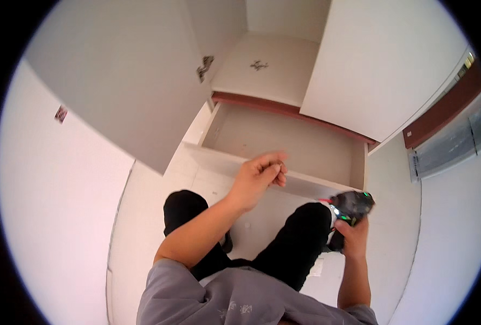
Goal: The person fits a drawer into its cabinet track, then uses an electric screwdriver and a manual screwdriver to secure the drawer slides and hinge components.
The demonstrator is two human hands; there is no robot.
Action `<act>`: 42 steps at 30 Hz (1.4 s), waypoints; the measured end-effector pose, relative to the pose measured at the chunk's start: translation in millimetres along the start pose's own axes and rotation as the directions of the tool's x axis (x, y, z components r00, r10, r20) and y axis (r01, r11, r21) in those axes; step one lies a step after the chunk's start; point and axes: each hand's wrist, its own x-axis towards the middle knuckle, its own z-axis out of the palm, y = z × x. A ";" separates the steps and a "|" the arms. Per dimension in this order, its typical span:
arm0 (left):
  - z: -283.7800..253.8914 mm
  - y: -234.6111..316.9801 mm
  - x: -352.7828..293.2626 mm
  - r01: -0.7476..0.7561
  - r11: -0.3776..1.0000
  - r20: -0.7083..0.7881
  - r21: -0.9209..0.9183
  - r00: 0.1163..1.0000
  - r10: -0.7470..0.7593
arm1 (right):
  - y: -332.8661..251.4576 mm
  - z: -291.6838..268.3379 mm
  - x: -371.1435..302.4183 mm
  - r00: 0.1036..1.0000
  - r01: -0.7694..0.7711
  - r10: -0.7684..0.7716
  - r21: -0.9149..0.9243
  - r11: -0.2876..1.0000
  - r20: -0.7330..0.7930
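Note:
My left hand [254, 181] is in front of the pulled-out drawer [294, 143], near its front panel. Thumb and fingertips are pinched together; whatever lies between them is too small to make out. At the right, beside my knee, my right hand [354, 235] is wrapped round the grip of a dark cordless drill [353, 206]. Small green lights show on the drill, and a red tip points left toward my knee. On the cabinet floor [235, 81] above the drawer lies a small heap of metal hardware [259, 65], its pieces too small to tell.
An open cabinet door [121, 76] with a metal hinge [203, 67] hangs at the left. Another white door [381, 65] stands at the right. My knees [300, 233] are below the drawer front. A plastic-wrapped panel [452, 149] lies at the far right.

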 end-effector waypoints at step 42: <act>-117.4 -11.0 -64.9 -0.295 0.214 0.016 0.931 0.621 0.784 | 0.3 90.4 -56.0 0.999 -0.011 0.008 0.079 0.997 0.041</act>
